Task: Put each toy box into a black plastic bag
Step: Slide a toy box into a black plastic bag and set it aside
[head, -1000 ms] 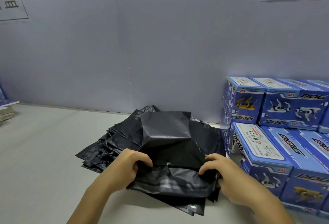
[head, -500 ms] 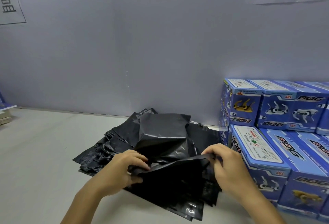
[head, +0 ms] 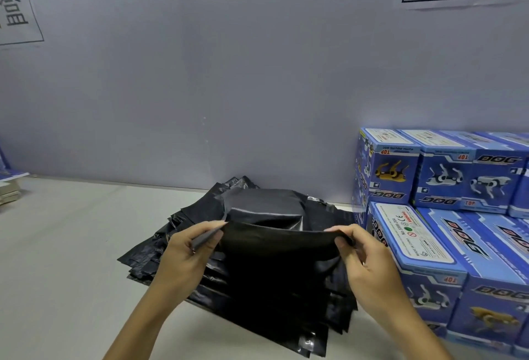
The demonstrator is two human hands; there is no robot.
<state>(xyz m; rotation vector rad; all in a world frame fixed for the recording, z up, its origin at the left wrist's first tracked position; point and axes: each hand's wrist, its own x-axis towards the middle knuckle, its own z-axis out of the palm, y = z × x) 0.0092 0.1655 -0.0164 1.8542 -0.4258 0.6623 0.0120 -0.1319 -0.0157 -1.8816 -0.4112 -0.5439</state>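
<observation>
A black plastic bag [head: 274, 256] is lifted off a pile of black bags [head: 183, 233] on the table. My left hand [head: 189, 256] pinches its upper left corner. The upper right corner is pinched by my right hand [head: 363, 262], and the top edge is stretched between the two. Behind it a bag with a boxy bulge [head: 266, 208] rests on the pile. Blue toy boxes printed with robot dogs [head: 418, 251] are stacked at the right, close to my right hand.
A grey wall [head: 229, 73] stands just behind the pile, with paper signs [head: 17, 7] taped at the upper left and upper right. The pale table [head: 57, 259] stretches to the left. Some flat items [head: 8, 190] lie at the far left edge.
Both hands have raised the front bag from lying flat on the pile and pulled its top edge taut between them. The view has tilted slightly.
</observation>
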